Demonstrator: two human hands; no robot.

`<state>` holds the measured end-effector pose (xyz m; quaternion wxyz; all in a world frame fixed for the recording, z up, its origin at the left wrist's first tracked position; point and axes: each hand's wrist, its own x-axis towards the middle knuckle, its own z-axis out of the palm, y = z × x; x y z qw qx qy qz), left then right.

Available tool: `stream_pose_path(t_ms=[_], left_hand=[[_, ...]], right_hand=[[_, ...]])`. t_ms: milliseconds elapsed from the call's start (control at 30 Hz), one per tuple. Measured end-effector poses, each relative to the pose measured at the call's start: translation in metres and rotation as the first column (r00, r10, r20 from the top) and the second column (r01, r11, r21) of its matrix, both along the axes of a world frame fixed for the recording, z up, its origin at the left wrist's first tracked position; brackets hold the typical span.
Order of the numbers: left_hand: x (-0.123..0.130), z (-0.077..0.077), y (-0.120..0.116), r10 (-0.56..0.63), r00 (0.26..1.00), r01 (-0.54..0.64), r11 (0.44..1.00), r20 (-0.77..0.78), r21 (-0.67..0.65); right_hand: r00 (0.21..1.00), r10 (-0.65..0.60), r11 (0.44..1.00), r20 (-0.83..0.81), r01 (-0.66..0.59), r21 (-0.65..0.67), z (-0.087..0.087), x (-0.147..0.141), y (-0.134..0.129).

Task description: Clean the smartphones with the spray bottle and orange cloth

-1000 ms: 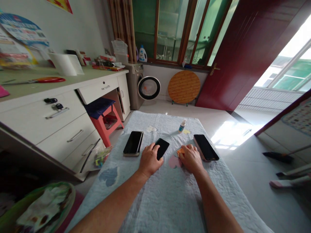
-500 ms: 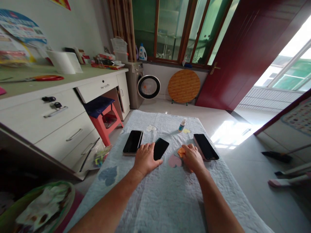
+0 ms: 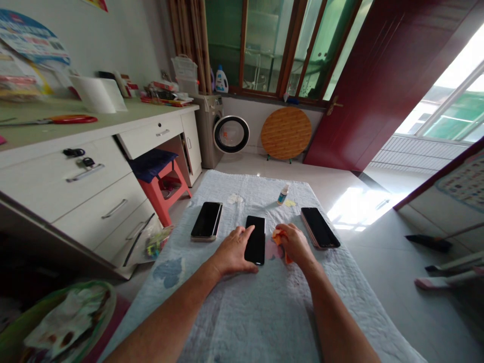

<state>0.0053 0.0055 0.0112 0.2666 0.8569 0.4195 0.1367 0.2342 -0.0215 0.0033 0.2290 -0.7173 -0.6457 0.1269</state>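
Note:
A black smartphone [image 3: 256,244] lies screen up on the cloth-covered table [image 3: 242,307], between my two hands. My left hand [image 3: 234,251] grips it along its left side, with a finger over the screen and the thumb at the lower end. In my right hand [image 3: 297,244], just right of that phone, an orange cloth [image 3: 280,236] is bunched in the fingers, with part hanging below. Another phone [image 3: 206,220] lies to the left of my left hand, apparently on something pale. A third phone [image 3: 319,228] rests right of my right hand.
A small spray bottle [image 3: 283,194] stands toward the table's far end. To the left are a white drawer desk [image 3: 94,176], a red stool [image 3: 162,186] and a bin [image 3: 109,312] holding used tissue. A washing machine [image 3: 209,136] with its door open stands beyond.
The middle phone has turned from slanted to nearly straight, with my left hand now around its side. My right hand and the orange cloth have shifted slightly left, toward it.

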Motion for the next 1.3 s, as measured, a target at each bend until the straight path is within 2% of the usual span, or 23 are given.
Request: stream_pose_path(t_ms=[133,300,467,633,767,900,1033,1133,1300], left_hand=[[0.0,0.0,0.002,-0.087,0.994,0.09,0.995,0.069,-0.043],[-0.001,-0.001,0.004,-0.057,0.992,0.062,0.997,0.111,-0.047],[-0.002,-0.005,0.007,-0.054,0.987,0.064,0.996,0.154,-0.064],[-0.005,-0.005,0.01,-0.061,0.975,0.086,0.991,0.212,-0.107],[-0.006,-0.001,0.01,-0.064,0.978,0.089,0.988,0.196,-0.124],[0.0,-0.003,0.005,-0.057,0.995,0.061,0.997,0.087,-0.044],[0.012,-0.013,-0.006,0.049,0.999,-0.048,0.995,-0.006,0.082],[0.018,-0.019,-0.012,0.085,0.996,-0.083,0.988,-0.011,0.128],[0.022,-0.023,-0.014,0.102,0.994,-0.105,0.984,0.022,0.146]], right_hand=[[0.989,-0.001,0.985,-0.145,0.026,0.171,-0.001,-0.012,0.003],[0.977,0.06,0.958,-0.205,0.001,0.286,-0.005,-0.022,0.005],[0.977,0.136,0.971,-0.163,-0.1,0.215,-0.009,-0.031,0.006],[0.984,0.167,0.98,-0.058,-0.159,0.121,-0.004,-0.033,0.008],[0.982,0.188,0.979,0.014,-0.188,0.082,0.001,-0.03,0.004],[0.953,0.301,0.951,-0.009,-0.3,0.069,0.008,-0.035,-0.003],[0.924,0.379,0.925,-0.049,-0.376,0.061,0.011,-0.043,-0.006],[0.935,0.352,0.934,-0.044,-0.347,0.081,0.007,-0.043,-0.002],[0.977,0.213,0.968,0.001,-0.211,0.135,-0.007,-0.03,0.01]])
